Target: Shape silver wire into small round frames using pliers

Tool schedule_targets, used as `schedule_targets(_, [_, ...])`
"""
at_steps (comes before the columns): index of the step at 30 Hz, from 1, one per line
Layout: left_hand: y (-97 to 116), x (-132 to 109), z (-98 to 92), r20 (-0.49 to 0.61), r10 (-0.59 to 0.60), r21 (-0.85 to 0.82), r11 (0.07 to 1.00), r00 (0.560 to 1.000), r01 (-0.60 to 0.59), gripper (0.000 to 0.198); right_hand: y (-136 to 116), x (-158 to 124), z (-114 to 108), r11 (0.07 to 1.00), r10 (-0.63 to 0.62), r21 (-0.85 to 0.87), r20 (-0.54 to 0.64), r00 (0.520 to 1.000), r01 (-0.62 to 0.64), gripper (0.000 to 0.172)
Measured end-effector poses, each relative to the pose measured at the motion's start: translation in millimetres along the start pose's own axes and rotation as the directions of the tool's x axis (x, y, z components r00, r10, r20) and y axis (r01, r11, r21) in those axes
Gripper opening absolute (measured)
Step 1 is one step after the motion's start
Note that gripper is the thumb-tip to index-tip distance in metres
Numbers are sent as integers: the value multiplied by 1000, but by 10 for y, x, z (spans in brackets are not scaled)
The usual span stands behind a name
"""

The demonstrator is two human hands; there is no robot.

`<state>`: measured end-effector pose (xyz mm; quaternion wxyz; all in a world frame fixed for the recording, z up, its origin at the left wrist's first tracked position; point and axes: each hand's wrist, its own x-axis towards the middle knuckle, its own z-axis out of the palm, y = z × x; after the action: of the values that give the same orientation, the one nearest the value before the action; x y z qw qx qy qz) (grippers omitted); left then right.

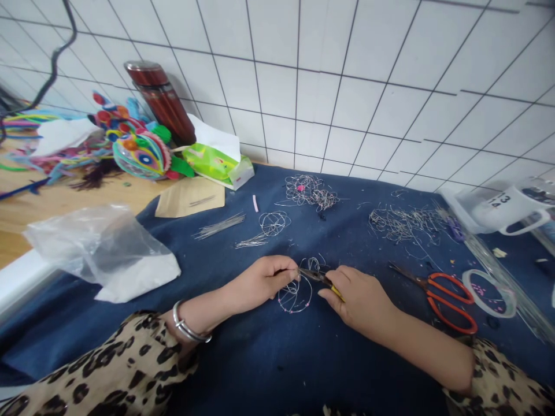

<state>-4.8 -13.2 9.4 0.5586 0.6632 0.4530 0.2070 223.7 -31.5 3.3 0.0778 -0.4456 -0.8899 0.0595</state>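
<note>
Hands [362,294] on pliers [321,278] and wire [295,296], "14" mug [505,210]

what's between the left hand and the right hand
The head view shows pliers, held in the right hand, pointing at the left hand, with wire loops just beyond and a pink-beaded wire ring nearer the wearer.

bright, diffuse light; soft blur toward edges

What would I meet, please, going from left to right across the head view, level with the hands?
Clear plastic bag, left hand, pliers, right hand, orange-handled scissors, round dish with pink beads.
</note>
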Motion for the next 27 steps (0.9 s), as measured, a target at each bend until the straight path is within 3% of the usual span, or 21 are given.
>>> schedule_targets(6, [-29, 24, 6, -40, 100, 46, 994, 994, -98, 16, 10, 11, -31, 988, 30, 146, 60, 998, -38, 34])
schedule_targets(12, [-63, 24, 15, -46, 43, -47, 998, 998, -45, 17, 2, 12, -56, 960, 64, 268, 90, 994, -86, 35])
schedule_targets(27, [-17, 3, 27, -27, -42, -217, 976, 999, 35, 20, 1, -2, -28, 981, 58, 187, 23, 998, -62, 32])
